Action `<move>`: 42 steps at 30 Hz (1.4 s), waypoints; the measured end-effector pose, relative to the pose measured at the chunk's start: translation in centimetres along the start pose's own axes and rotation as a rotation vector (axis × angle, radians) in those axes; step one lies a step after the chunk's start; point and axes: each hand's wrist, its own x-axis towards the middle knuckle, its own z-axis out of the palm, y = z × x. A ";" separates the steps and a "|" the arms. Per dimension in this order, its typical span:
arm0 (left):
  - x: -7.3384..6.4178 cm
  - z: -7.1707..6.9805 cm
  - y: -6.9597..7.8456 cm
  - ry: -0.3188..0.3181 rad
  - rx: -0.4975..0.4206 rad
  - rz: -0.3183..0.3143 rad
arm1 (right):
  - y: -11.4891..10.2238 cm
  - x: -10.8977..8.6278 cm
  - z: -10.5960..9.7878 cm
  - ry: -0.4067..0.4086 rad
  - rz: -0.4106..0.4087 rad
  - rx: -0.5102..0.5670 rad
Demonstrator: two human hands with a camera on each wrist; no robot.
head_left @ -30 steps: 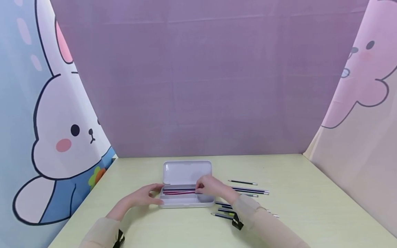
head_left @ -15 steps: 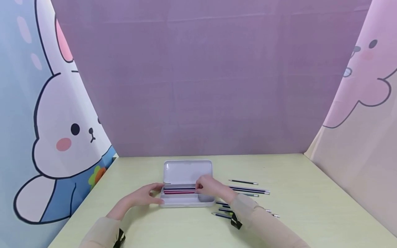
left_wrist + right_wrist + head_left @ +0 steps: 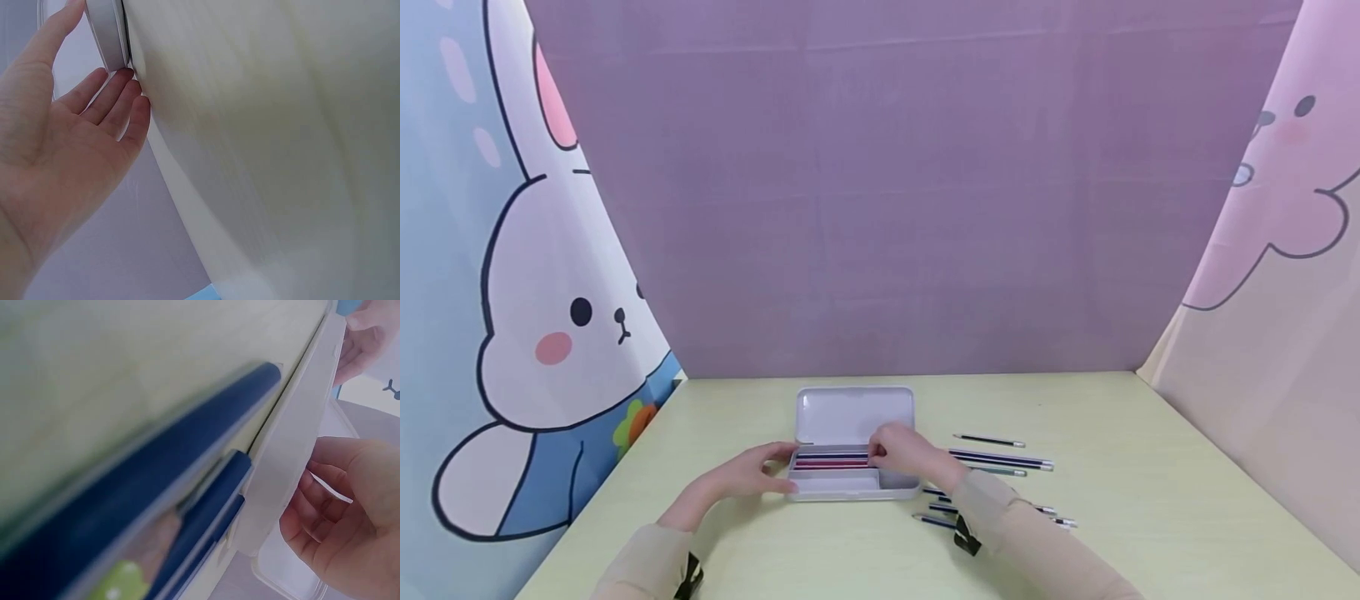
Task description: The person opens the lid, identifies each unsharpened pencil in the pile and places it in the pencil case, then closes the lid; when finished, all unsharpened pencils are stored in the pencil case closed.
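Note:
A white pencil case (image 3: 850, 497) lies on the table with its lid (image 3: 853, 414) raised at the back. Dark blue and red pencils (image 3: 831, 457) lie side by side in its long compartment. My left hand (image 3: 748, 473) rests at the case's left end, thumb by the front corner, fingers loosely extended; in the left wrist view its fingertips touch the end wall. My right hand (image 3: 904, 448) reaches into the compartment, its curled fingers pinching at the pencils' right part. In the right wrist view those fingertips are hidden behind the case wall (image 3: 294, 425).
Right of the case, a few pencils (image 3: 1011, 461) lie lengthwise, with one lone pencil (image 3: 988, 440) farther back. Several more dark blue pencils (image 3: 934, 522) lie under my right forearm, close to the case. A mauve cloth (image 3: 887, 208) hangs behind the table (image 3: 1075, 417).
The red pencils, slanted a second ago, now lie straight alongside the others in the case. My right hand has shifted slightly left. The left hand has stayed in place.

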 end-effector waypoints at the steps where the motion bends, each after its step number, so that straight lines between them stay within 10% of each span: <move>1: 0.0 0.0 0.0 -0.001 -0.003 0.003 | 0.1 0.0 0.0 0.002 0.000 0.004; 42: -0.1 -0.1 0.1 0.005 0.008 -0.009 | 2.5 -5.6 -4.1 0.092 -0.126 0.163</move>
